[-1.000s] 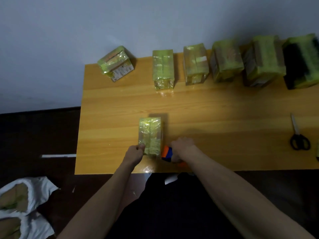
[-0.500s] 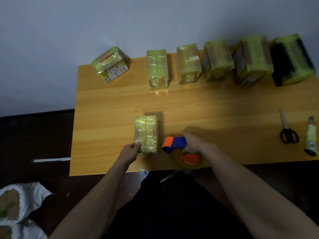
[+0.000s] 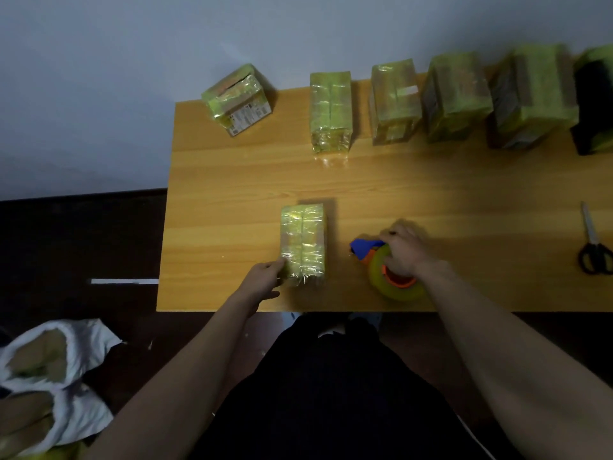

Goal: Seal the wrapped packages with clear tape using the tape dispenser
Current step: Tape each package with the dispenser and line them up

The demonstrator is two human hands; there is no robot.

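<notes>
A small yellow-green wrapped package [image 3: 302, 242] lies near the front of the wooden table [image 3: 232, 194]. My left hand [image 3: 262, 280] touches its near left corner with the fingertips. To the right, my right hand [image 3: 403, 249] grips the tape dispenser [image 3: 386, 263], blue and orange with a roll of clear tape, which rests on the table a short gap from the package.
Several wrapped packages [image 3: 330, 111] stand in a row along the back edge by the wall. Black-handled scissors [image 3: 593, 244] lie at the right. White bags [image 3: 49, 370] lie on the dark floor at the lower left.
My right hand has carried the tape dispenser to the right, away from the package's near end, and set it on the table. My left hand stays at the package's corner.
</notes>
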